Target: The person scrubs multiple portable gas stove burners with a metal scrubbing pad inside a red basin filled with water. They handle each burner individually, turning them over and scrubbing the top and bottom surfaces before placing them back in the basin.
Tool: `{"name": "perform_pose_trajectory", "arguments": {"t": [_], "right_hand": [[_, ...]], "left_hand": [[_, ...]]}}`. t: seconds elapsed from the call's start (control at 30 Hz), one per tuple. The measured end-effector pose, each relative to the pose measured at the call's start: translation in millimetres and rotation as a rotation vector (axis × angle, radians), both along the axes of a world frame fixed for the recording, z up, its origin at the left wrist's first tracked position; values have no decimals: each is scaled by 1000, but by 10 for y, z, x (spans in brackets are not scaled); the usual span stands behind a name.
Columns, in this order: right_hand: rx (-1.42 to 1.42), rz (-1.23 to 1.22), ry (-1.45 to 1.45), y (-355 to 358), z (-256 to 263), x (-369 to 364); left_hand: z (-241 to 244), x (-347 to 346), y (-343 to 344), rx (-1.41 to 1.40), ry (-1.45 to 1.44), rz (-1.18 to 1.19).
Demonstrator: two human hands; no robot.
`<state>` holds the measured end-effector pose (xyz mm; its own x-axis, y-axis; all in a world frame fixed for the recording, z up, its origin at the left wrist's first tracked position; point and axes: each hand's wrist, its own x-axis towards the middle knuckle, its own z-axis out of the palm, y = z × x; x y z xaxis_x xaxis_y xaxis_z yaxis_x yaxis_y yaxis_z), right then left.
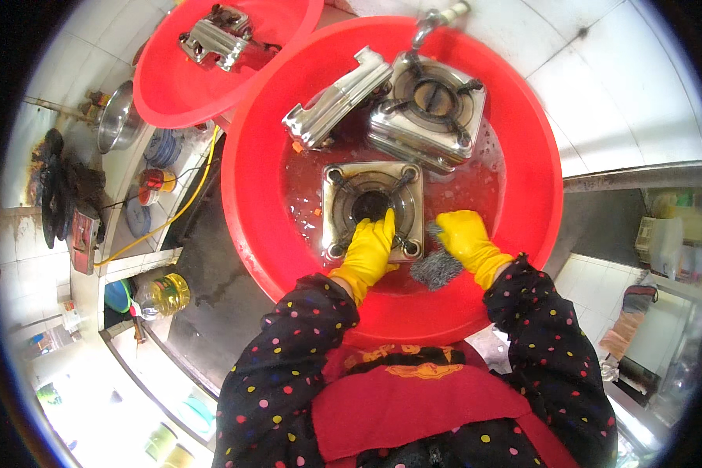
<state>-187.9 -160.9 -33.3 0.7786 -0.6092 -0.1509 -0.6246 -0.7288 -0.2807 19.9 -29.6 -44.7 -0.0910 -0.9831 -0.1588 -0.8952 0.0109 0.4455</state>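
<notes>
A square stainless-steel gas-stove burner stand (333, 202) with a dark central opening and four pot-support arms lies in a large red plastic basin (251, 193). My left hand (367, 248), in a yellow rubber glove, grips its near side, fingers over the top by the opening and the thumb at the near edge. Just right of the stand, my right hand (465, 237), gloved alike, is closed on grey steel wool (435, 231). A larger steel wool clump (437, 269) lies below that hand; whether the two are joined I cannot tell. Shallow, reddish-looking water covers the basin floor.
Stacked burner stands (427, 131) and a tilted metal stand (339, 102) occupy the basin's far side, under a tap (430, 26). A second red basin (169, 88) holds more metal stands (216, 41). Leftward are a yellow hose (202, 199) and an oil bottle (167, 295).
</notes>
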Motion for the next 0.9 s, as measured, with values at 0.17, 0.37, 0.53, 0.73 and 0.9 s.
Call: {"name": "perform_pose_trajectory", "arguments": {"t": [0.17,0.37,0.53,0.73,0.9], "right_hand": [[-76,-358,177,-159,-439,-211],[-25,-213,5,78,-437,98],[-28,-333,-167,-90,-71,35],[33,-36,-170,403,112,387],[-4,31,-301,251,22,627]], "left_hand": [[-57,-9,36,-42,-2,-27],[-48,10,59,-39,-41,-25],[-86,4,27,-25,-33,-26],[-43,-13,45,-28,-9,-13],[-58,-11,25,-39,11,5]]}}
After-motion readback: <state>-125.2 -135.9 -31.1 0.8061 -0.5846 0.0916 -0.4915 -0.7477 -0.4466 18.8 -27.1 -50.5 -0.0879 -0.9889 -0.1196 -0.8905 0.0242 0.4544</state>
